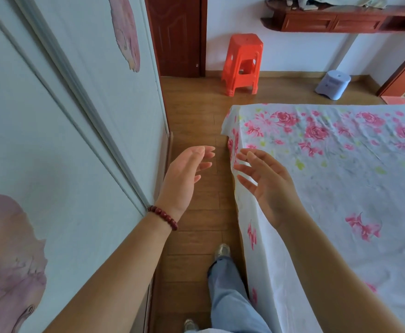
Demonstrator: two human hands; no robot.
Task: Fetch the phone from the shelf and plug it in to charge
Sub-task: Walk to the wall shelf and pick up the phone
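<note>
Between wardrobe [52, 131] and bed [340, 176], left hand [184, 179] and right hand [266, 186] spread empty, likely approaching far wall shelf [328, 20]; phone not discernible.

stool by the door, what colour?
Orange-red plastic stool, clearest in the head view.
</note>
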